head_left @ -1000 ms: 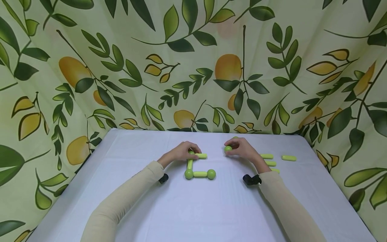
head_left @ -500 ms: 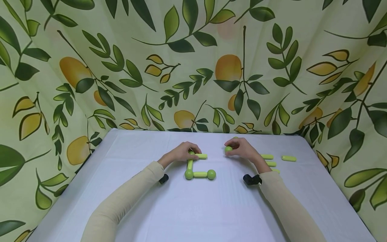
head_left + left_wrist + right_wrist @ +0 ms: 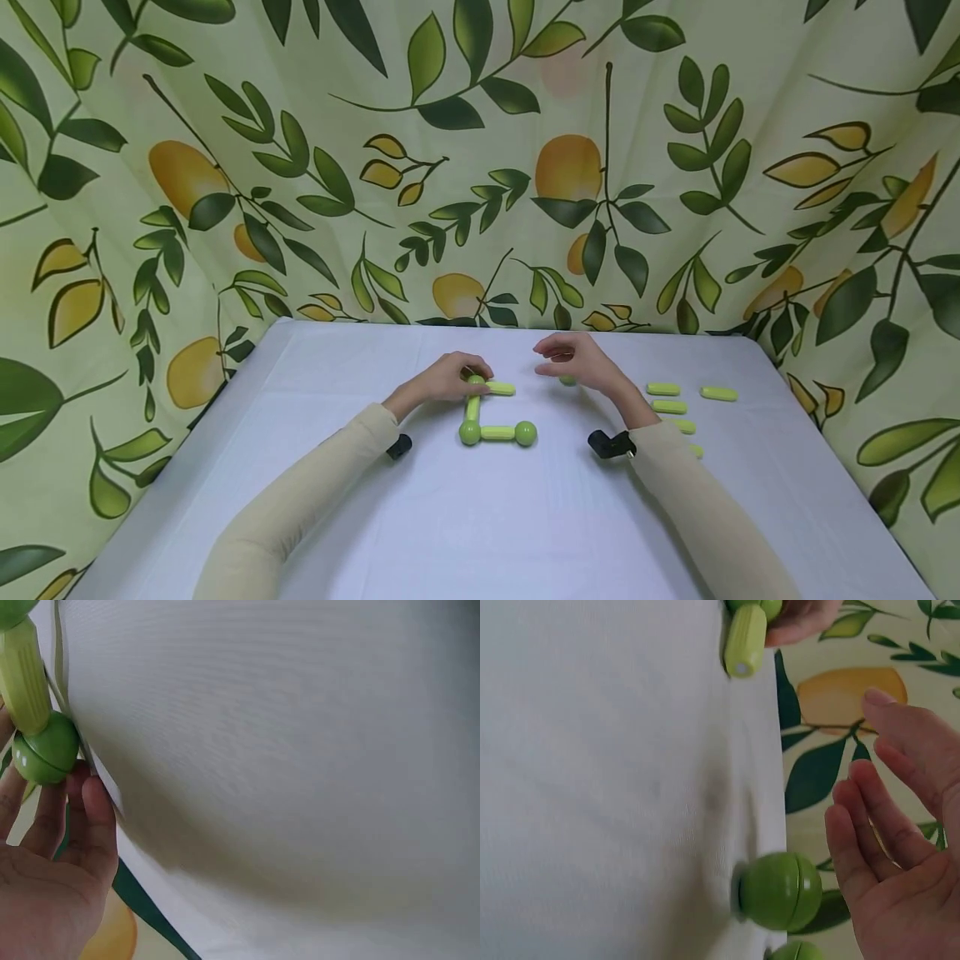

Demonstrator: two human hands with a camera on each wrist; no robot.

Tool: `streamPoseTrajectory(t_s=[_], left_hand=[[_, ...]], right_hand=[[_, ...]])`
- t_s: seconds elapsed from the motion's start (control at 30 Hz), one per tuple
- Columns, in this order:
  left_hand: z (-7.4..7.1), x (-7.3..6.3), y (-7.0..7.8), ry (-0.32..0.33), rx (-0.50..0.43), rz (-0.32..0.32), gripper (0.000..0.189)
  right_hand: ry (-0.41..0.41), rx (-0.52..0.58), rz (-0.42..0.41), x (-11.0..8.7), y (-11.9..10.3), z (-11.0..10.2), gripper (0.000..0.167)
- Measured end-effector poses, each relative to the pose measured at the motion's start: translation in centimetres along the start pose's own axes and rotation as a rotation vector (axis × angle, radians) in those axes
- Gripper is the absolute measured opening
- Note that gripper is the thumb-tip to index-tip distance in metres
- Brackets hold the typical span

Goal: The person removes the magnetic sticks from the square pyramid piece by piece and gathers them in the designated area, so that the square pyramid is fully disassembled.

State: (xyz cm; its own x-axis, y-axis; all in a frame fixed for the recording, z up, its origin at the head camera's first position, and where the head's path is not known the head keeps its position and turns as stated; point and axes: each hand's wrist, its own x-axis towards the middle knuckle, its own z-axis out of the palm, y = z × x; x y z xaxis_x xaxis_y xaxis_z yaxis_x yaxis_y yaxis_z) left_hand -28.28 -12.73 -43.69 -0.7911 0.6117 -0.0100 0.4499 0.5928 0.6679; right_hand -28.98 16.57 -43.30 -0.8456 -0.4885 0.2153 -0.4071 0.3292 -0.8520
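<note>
My left hand point(image 3: 448, 377) pinches a green ball point(image 3: 46, 748) at the far corner of a ball-and-stick frame. From that ball a light green stick point(image 3: 501, 389) points right, its far end free. A second stick point(image 3: 472, 408) runs toward me to a green corner ball point(image 3: 469, 432). There a near stick point(image 3: 497, 433) leads right to an end ball point(image 3: 526, 432). My right hand point(image 3: 581, 360) holds nothing; its fingers reach left, apart from a loose green ball point(image 3: 780, 891) below. Another green ball point(image 3: 799, 951) is partly cut off in the right wrist view.
Several loose light green sticks point(image 3: 669, 407) lie right of my right forearm, one stick point(image 3: 718, 393) farther right. A white cloth covers the table point(image 3: 480, 517). A leaf-patterned curtain point(image 3: 495, 208) hangs along its far edge.
My right hand has let go of the loose ball and shifted slightly left and up, leaving the ball on the table. My left hand has stayed at the frame's far corner.
</note>
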Motion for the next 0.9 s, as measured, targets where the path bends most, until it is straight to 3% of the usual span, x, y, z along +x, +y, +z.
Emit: streamPoseTrajectory(t_s=[0.13, 0.43, 0.9], left_hand=[[-0.2, -0.6, -0.4, 0.028, -0.025, -0.019, 0.022], [-0.6, -1.3, -0.4, 0.059, -0.049, -0.036, 0.020], [-0.7, -1.3, -0.3, 0.061, -0.078, -0.047, 0.019]], right_hand=[[-0.063, 0.042, -0.049, 0.7, -0.3, 1.2, 0.039], [-0.199, 0.007, -0.060, 2.1, 0.1, 3.6, 0.033], [-0.285, 0.013, -0.053, 3.5, 0.2, 5.9, 0.025]])
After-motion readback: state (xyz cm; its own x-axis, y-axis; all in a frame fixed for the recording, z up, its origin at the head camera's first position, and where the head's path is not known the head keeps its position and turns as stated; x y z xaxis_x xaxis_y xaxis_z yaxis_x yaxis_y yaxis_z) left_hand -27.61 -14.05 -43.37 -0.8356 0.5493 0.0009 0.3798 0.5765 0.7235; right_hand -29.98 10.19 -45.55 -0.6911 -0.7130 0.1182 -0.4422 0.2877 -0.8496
